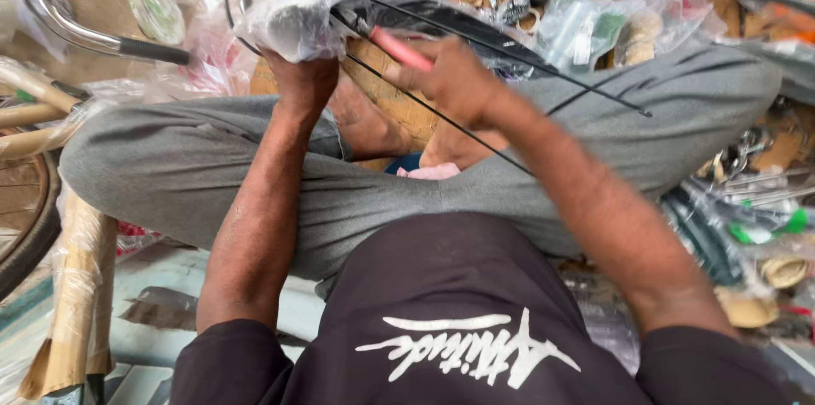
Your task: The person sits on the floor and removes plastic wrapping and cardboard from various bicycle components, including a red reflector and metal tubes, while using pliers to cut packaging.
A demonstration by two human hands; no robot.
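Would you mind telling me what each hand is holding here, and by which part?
The left hand grips the plastic-wrapped black part from below, at its wrapped end. The right hand holds a red-handled tool by its handle.

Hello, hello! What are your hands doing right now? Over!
Left hand grips plastic-wrapped part. Right hand holds red-handled tool against it. Thin black rods cross the lap.

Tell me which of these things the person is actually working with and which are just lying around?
In hand:
- left hand gripping a plastic-wrapped black part
- right hand holding a red-handled tool
- thin black rods running from the part

Lying about:
- chrome handlebar
- clear bags of small parts
- paper-wrapped frame tubes
- wheel
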